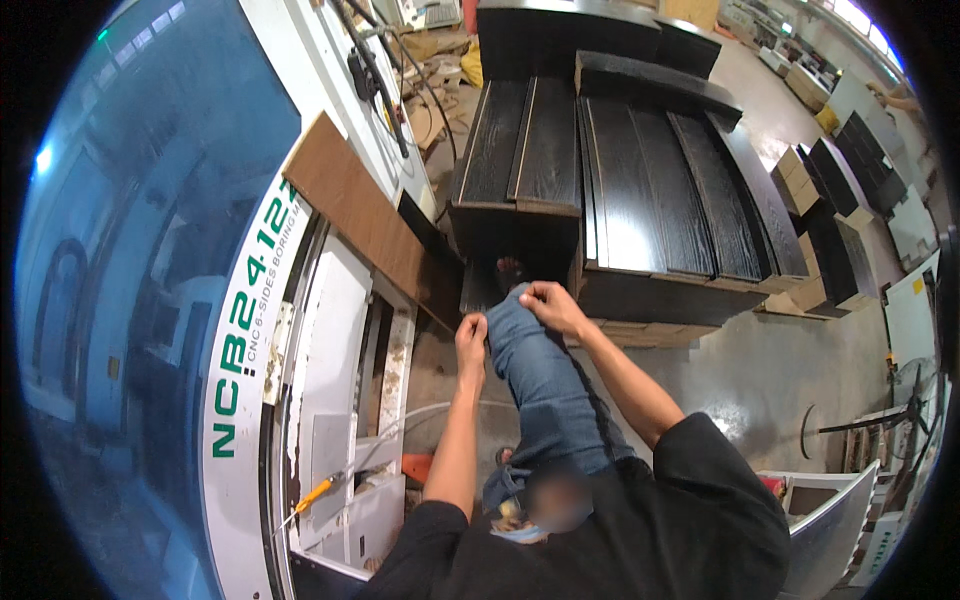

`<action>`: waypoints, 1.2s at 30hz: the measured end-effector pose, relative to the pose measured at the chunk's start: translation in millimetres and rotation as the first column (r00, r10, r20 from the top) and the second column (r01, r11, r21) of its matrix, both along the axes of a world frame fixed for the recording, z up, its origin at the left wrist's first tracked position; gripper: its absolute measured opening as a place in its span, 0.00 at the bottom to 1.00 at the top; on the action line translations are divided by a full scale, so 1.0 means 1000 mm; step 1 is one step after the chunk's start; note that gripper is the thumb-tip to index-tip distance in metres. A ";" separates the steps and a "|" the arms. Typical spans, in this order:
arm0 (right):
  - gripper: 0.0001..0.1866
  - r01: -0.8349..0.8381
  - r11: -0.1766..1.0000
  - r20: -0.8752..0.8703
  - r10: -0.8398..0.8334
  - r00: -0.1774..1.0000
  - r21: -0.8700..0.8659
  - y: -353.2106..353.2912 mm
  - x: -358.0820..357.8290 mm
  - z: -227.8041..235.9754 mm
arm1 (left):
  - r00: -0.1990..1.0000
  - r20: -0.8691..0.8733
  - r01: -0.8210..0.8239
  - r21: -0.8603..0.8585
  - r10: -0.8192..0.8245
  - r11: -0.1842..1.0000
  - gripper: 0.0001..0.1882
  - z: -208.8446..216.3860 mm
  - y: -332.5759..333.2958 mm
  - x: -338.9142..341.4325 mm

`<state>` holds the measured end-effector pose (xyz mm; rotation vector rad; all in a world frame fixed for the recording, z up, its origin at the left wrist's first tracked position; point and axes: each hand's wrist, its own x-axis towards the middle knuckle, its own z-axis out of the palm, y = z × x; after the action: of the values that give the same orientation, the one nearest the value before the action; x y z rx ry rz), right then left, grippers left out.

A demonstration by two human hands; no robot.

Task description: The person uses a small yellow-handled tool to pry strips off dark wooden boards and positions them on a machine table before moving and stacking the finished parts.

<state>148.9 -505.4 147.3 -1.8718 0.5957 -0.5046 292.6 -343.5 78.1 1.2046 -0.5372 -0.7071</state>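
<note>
Two hands, left hand (470, 338) and right hand (548, 303), closed on raised jeans leg (535, 370)

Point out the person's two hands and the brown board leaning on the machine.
left hand (470, 337): head view, back of the hand.
right hand (550, 303): head view, knuckles.
brown board (360, 205): head view, middle of its face.

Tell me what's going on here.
A person stands with one leg raised, both hands on the blue jeans leg near the knee: left hand on one side, right hand on the other. Ahead sit stacks of dark wood panels. A brown board leans on the big white machine.
</note>
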 end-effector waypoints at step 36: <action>0.64 0.066 0.765 -0.312 0.181 0.933 0.641 0.051 -0.068 0.037 | 0.804 -0.533 0.452 0.256 -0.266 0.854 0.63 0.027 0.026 -0.048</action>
<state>81.3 -454.6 184.8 -1.3010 0.8256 0.1073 244.6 -318.0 104.9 1.2205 -0.2135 -1.4553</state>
